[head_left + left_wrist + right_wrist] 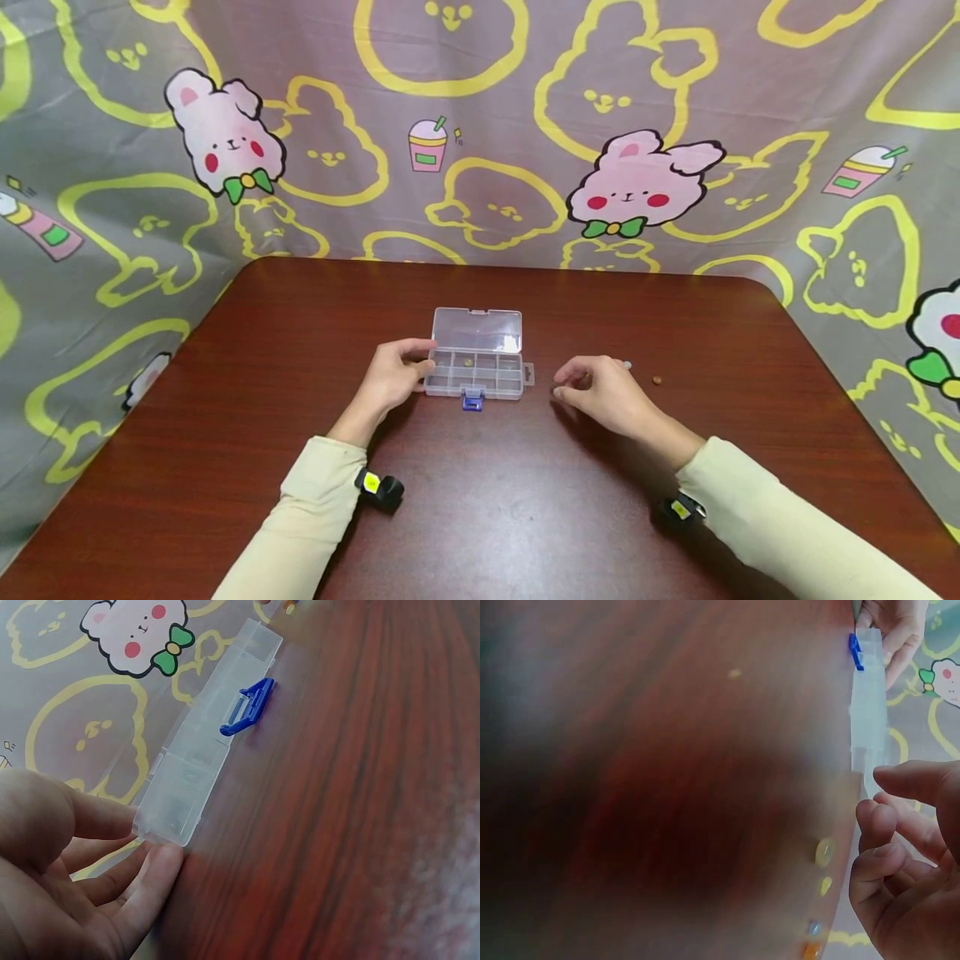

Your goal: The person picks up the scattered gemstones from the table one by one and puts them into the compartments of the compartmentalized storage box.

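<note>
A clear plastic compartment box point(474, 382) lies on the table with its lid point(477, 331) raised at the back and its blue latch point(472, 400) at the front. My left hand point(393, 375) grips the box's left end; in the left wrist view its thumb and fingers meet the box corner. A small yellowish piece point(468, 362) sits in a back compartment. To the right of the box's hanging tab, my right hand point(603, 392) hovers with loosely bent fingers. In the right wrist view thumb and forefinger point(876, 817) stand apart, and nothing shows between them.
Right of the right hand lie a small brown bead point(657, 380) and a whitish one point(627, 364). The right wrist view also shows a yellow bead point(825, 852) and an orange one point(811, 950). A cartoon-printed cloth point(495, 133) hangs behind the brown table point(337, 292).
</note>
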### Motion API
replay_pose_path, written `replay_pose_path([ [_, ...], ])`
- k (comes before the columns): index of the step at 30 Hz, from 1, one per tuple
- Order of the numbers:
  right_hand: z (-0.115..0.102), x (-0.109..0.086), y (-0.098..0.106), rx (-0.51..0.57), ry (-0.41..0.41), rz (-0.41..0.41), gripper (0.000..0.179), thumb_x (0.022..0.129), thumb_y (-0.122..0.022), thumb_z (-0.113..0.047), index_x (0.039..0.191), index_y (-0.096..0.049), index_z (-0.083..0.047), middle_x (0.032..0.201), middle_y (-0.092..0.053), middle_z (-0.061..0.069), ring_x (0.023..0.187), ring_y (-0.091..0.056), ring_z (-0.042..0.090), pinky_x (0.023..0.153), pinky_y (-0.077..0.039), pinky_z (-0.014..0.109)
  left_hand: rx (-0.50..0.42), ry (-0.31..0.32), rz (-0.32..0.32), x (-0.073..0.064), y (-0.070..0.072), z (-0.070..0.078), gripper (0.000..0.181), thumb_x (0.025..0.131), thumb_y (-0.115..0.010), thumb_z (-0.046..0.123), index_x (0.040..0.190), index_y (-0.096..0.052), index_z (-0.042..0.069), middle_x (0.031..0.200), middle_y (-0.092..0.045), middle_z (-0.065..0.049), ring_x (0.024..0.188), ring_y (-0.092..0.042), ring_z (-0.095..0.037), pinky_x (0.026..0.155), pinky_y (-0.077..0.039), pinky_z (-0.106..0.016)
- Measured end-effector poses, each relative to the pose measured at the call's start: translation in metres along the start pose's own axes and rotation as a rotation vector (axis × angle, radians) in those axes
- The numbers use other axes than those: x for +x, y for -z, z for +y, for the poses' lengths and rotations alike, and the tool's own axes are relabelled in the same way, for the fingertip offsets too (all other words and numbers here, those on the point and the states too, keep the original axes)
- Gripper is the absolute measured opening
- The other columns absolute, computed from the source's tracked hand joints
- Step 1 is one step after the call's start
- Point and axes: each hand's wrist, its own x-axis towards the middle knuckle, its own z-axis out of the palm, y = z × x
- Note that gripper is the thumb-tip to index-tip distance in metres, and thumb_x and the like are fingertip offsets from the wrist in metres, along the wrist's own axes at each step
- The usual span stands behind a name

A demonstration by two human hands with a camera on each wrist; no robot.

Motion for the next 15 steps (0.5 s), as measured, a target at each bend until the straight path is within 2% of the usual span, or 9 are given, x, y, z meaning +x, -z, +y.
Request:
replay_pose_path([
  [7,0.008,-0.012,0.009,-0.021,0.013,-0.006,0.011,0.083,-0.079,-0.007,0.091,-0.072,-0.008,0.068,-0.062,-0.008,0.057,-0.054,0.009,0.053,-0.044,0.027,-0.002,0.0,-0.002,0.0,0.001,-0.001,0.034,0.092,-0.063,-0.006,0.126,-0.065,-0.006,0.119,-0.065,-0.026,0.083,-0.065,-0.021,0.063,-0.06,-0.031],
  [15,0.02,-0.021,0.017,-0.095,-0.003,-0.002,0.015,0.08,-0.082,-0.011,0.092,-0.073,-0.011,0.078,-0.065,-0.007,0.066,-0.056,0.01,0.062,-0.044,0.032,0.003,0.002,-0.001,0.0,-0.001,0.001,0.034,0.092,-0.064,-0.005,0.126,-0.066,-0.004,0.118,-0.066,-0.024,0.083,-0.064,-0.019,0.062,-0.06,-0.03],
])
